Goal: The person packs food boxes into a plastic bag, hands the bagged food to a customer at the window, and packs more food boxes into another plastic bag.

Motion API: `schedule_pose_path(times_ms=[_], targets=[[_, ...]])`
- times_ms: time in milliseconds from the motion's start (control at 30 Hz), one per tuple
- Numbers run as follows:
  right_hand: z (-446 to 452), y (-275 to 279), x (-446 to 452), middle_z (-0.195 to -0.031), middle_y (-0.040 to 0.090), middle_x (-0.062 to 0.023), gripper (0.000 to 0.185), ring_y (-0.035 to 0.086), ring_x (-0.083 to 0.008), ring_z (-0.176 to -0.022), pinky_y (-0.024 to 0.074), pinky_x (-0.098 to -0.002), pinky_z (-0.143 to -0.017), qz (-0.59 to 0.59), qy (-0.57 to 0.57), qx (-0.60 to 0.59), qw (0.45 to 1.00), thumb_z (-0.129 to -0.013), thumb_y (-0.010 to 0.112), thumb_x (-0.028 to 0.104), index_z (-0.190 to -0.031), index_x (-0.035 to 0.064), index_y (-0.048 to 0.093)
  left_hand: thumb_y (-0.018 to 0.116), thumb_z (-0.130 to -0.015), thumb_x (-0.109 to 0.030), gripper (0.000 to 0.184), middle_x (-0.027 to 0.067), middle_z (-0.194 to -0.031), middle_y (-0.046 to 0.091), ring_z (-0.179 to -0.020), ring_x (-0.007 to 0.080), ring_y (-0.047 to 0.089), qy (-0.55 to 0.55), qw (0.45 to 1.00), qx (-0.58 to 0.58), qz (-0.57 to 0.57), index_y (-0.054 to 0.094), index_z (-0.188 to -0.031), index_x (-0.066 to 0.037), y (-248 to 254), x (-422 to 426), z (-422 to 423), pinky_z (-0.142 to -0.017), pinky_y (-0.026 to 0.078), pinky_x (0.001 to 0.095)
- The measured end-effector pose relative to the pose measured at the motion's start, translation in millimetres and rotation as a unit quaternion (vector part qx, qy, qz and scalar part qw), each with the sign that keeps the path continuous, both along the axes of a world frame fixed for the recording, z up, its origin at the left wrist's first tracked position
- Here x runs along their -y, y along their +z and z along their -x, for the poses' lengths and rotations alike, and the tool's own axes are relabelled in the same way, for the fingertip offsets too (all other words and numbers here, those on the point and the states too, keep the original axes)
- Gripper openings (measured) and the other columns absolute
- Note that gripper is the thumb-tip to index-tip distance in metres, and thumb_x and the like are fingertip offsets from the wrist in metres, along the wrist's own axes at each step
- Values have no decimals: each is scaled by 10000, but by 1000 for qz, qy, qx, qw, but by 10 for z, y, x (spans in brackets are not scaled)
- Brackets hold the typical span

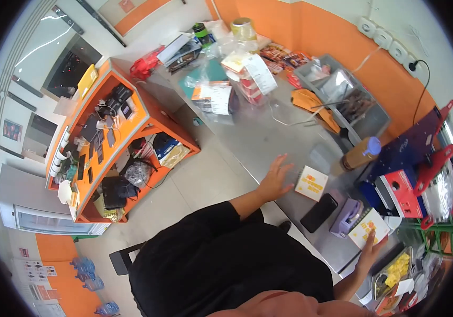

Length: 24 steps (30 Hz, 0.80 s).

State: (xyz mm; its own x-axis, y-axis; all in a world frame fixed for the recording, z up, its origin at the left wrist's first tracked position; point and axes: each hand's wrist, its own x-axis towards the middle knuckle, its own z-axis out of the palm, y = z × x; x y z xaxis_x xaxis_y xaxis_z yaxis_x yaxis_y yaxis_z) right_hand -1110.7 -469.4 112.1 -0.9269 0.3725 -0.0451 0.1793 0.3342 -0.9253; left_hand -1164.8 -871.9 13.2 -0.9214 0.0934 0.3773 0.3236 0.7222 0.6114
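My left hand (275, 178) is over the metal table (258, 138), fingers spread, holding nothing, just left of a white card with yellow print (311, 183). My right hand (369, 250) has its fingers on the lower edge of a spiral-bound notepad (368, 228) with similar yellow lettering; its thumb is hard to make out. Between the hands lie a black phone (319, 213) and a purple device (346, 217), which touches or nearly touches the notepad. A brown bottle with a lilac cap (361, 154) stands behind the card.
Grey divided bin (373, 124), orange cloth (311, 103) and bagged goods with receipts (247, 79) are farther back. Red and white box (402, 194) and dark blue holder (403, 145) stand at right, a tray of yellow items (395, 270) below. An orange counter (168, 119) is at left.
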Motion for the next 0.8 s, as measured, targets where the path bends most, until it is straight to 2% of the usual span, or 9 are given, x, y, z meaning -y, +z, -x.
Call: schedule_pose_path(times_ms=[133, 267, 367, 433, 500, 567, 700, 733, 800], targets=[[415, -6, 934, -1342, 443, -162, 562, 446, -209, -1221, 343, -319, -1044, 96, 142, 15, 985, -989, 528, 212, -1420, -17, 250, 713, -757, -93, 584, 263, -1421, 348, -1324, 445, 330, 181, 972, -146, -44, 431, -1262, -17, 152, 1032, 43, -1101, 272, 512], [863, -620, 1713, -1230, 526, -176, 512, 525, -235, -1133, 411, -345, -974, 3, 139, -10, 990, -955, 594, 192, -1342, -9, 326, 672, -766, -62, 533, 241, -1318, 428, -1246, 406, 396, 372, 887, -273, -23, 432, -1233, 29, 582, 2629, 461, -1065, 298, 463], [933, -776, 2029, -1195, 538, -269, 638, 538, -399, -1129, 407, -444, -993, -223, 103, 30, 969, -894, 662, 255, -1357, -39, 337, 586, -836, -52, 395, 212, -1206, 502, -1160, 382, 457, 434, 848, -301, -34, 472, -1202, 44, 921, 3825, 1058, -1030, 327, 437], [927, -959, 2093, -1188, 543, -279, 659, 527, -428, -1136, 403, -468, -992, -306, 67, 26, 949, -894, 660, 292, -1373, -34, 344, 563, -876, -74, 314, 198, -1141, 552, -1106, 345, 514, 427, 862, -269, -46, 519, -1169, 28, 921, 4630, 1604, -995, 371, 417], [863, -878, 2166, -1212, 517, -297, 678, 475, -466, -1178, 380, -510, -1006, -407, 1, 117, 906, -897, 643, 354, -1368, -51, 372, 545, -913, -105, 264, 173, -1058, 597, -1019, 314, 575, 358, 891, -243, -139, 551, -1149, 13, 848, 5237, 2254, -938, 425, 401], [807, -1085, 2024, -1232, 499, -297, 683, 454, -462, -1200, 371, -514, -1014, -416, -49, 113, 901, -902, 634, 371, -1365, -57, 372, 550, -923, -169, 279, 165, -1026, 628, -977, 299, 606, 313, 906, -170, -228, 565, -1134, 14, 429, 5847, 2994, -897, 459, 396], [780, -778, 2249, -1324, 429, -282, 608, 415, -456, -1244, 364, -508, -1030, -460, -125, 36, 879, -948, 577, 322, -1378, -45, 354, 562, -918, -255, 376, 196, -1083, 645, -1012, 326, 613, 352, 884, 13, -307, 568, -1176, 19, -270, 6544, 4135, -903, 460, 389], [788, -671, 2314, -1341, 420, -269, 577, 411, -461, -1250, 369, -507, -1029, -508, -136, -13, 850, -965, 552, 309, -1385, -30, 346, 578, -903, -309, 454, 225, -1141, 628, -1063, 347, 602, 343, 895, 78, -275, 558, -1206, 29, -477, 6767, 4385, -920, 455, 397], [721, -496, 2361, -1337, 417, -261, 555, 426, -443, -1230, 392, -489, -1008, -488, -151, -11, 860, -972, 540, 295, -1379, -30, 349, 594, -889, -363, 533, 254, -1200, 610, -1114, 367, 591, 322, 903, 143, -246, 549, -1236, 40, -761, 6916, 4819, -937, 450, 405]])
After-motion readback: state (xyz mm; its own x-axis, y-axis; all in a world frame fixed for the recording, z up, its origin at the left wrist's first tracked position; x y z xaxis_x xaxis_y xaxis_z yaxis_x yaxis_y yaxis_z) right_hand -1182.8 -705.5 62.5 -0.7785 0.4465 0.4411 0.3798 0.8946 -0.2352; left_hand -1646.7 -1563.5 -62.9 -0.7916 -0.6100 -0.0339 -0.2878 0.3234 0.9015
